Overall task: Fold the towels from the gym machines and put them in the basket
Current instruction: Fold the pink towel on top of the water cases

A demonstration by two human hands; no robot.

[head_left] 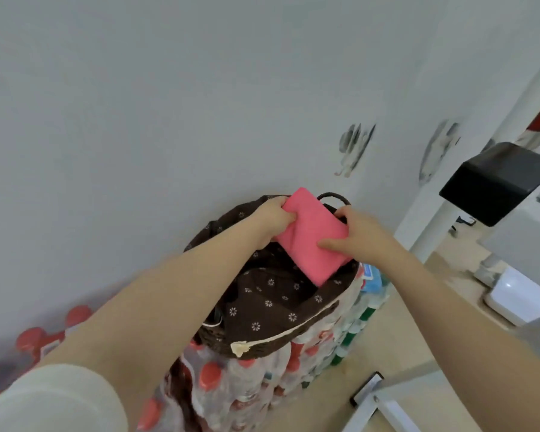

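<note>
A folded pink towel (312,235) hangs tilted over the mouth of a dark wicker basket (262,344) lined with brown flowered cloth. My left hand (273,218) grips the towel's left edge with curled fingers. On the other side, my right hand (356,233) holds the right edge, thumb lying on top of the cloth. The towel's lower corner dips just inside the basket's rim. The basket's inside below the towel is dark and mostly hidden.
The basket stands on stacked packs of red-capped water bottles (250,388) against a white wall (200,104). More red-capped bottles (38,341) lie at the left. A white gym machine with a black pad (496,185) stands at the right.
</note>
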